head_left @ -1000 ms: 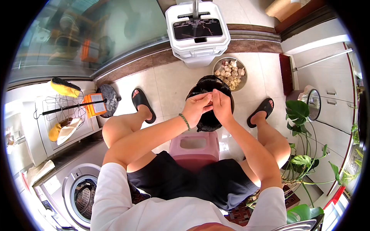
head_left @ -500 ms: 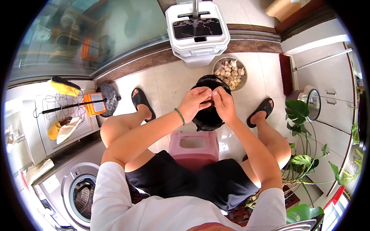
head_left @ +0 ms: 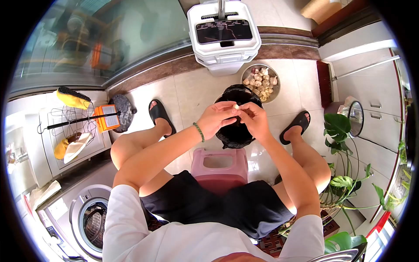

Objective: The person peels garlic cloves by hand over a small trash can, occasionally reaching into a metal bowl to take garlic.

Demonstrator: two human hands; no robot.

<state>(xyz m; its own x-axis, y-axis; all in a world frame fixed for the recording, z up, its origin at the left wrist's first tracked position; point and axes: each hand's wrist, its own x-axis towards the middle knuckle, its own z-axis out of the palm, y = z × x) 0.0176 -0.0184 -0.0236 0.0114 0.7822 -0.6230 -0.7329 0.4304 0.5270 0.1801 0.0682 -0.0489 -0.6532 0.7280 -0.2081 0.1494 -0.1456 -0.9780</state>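
Between my two hands, a small pale garlic clove (head_left: 236,106) is pinched at the fingertips. My left hand (head_left: 218,118), with a green beaded bracelet at the wrist, is closed with its thumb and forefinger on the clove. Fingers bent, my right hand (head_left: 254,121) meets the same clove from the other side. Both are held over a bin lined with a black plastic bag (head_left: 235,139); its inside is too dark to make out. Beyond it on the floor, a metal bowl (head_left: 277,91) holds several garlic bulbs (head_left: 262,78) and loose cloves.
A pink plastic stool (head_left: 239,169) stands between my knees. Past the bin is a white mop bucket (head_left: 224,48) with an upright pole. A wire rack (head_left: 72,118) and a washing machine (head_left: 89,218) are on the left; a leafy plant (head_left: 338,127) grows on the right.
My hands have shifted slightly, the left one lower and the right one down a little. The pale clove now shows more clearly between the fingertips.
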